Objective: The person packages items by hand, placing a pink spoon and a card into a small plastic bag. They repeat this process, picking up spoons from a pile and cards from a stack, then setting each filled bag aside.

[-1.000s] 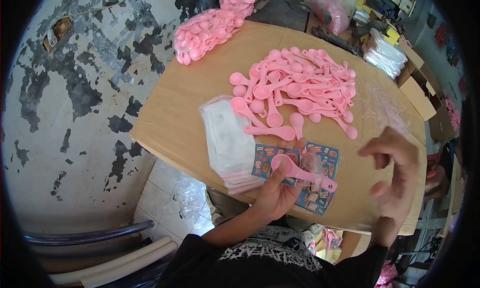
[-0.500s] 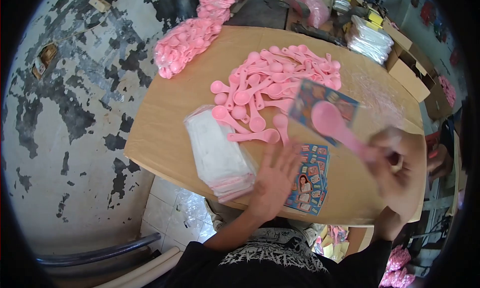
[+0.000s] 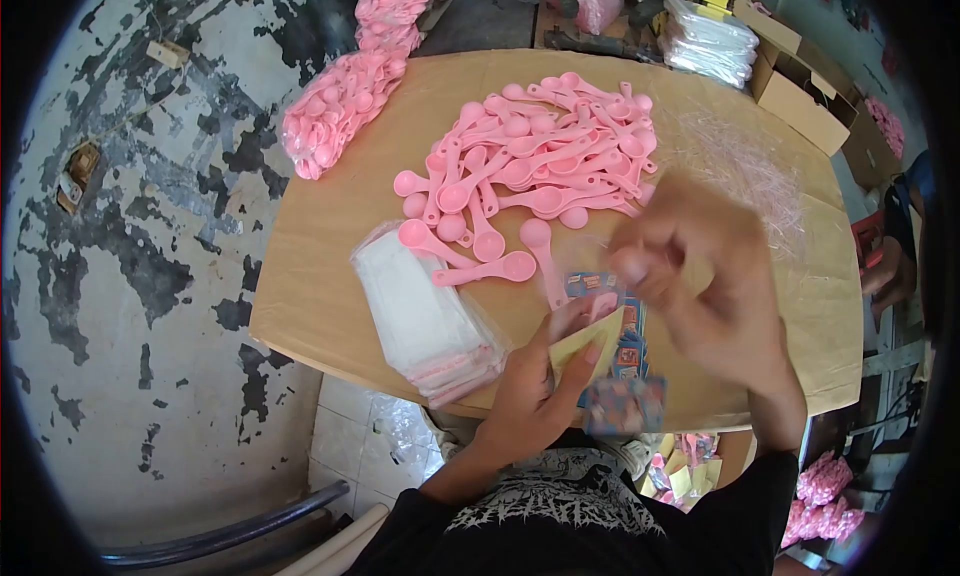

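Fingers (image 3: 562, 326) of the left hand (image 3: 535, 381) pinch a printed card (image 3: 588, 342), lower centre; the right hand (image 3: 700, 286) is blurred, its grip unclear.

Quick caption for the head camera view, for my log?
Left hand holds a card over the printed card stack, beside loose pink spoons on a cardboard top; right hand blurred above.

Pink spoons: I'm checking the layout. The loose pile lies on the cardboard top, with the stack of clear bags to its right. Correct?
Not quite: in the head view the stack of clear bags lies to the left of the loose pile of pink spoons, not its right. The pile does lie on the cardboard top.
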